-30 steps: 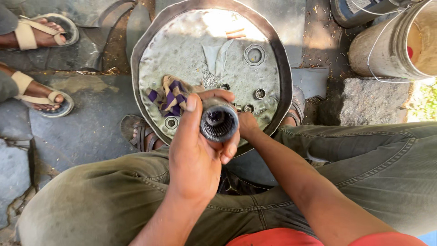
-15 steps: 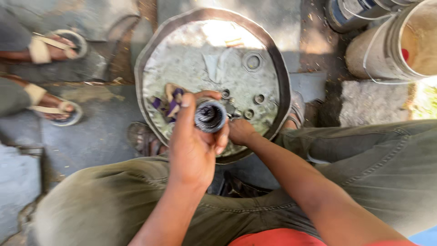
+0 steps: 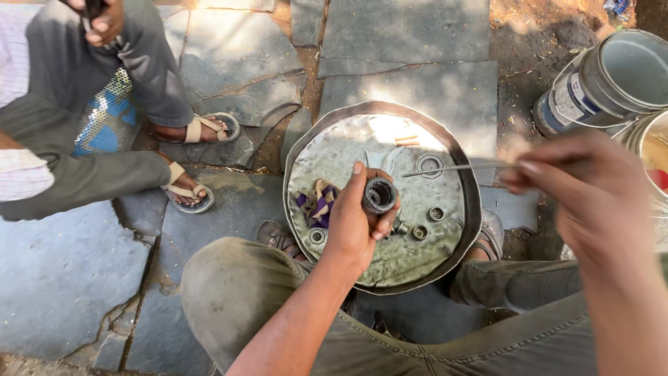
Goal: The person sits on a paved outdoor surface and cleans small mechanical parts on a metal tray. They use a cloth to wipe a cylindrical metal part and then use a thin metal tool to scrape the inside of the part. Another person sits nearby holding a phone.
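We grip the sleeve [image 3: 379, 196] in our left hand [image 3: 355, 223], over the pan [image 3: 390, 257] centre; steel, prob. heavy, oily — hold round its wall. Right hand [image 3: 591, 195], 3 o'clock, pinches a rod [image 3: 452, 168].

Outdoor ground, paved with irregular grey stone slabs [image 3: 83, 278], cracked joints between them. Bare brown dirt [image 3: 536, 42] with debris at top right, dirt strip running between slabs at top centre. Strong sunlight from the top, bright patches on slabs, hard shadows lower down. Two metal paint buckets [image 3: 612, 76] at the right edge. Second person seated at top left, grey trousers [image 3: 83, 174], tan sandals [image 3: 188, 195] on the slabs.
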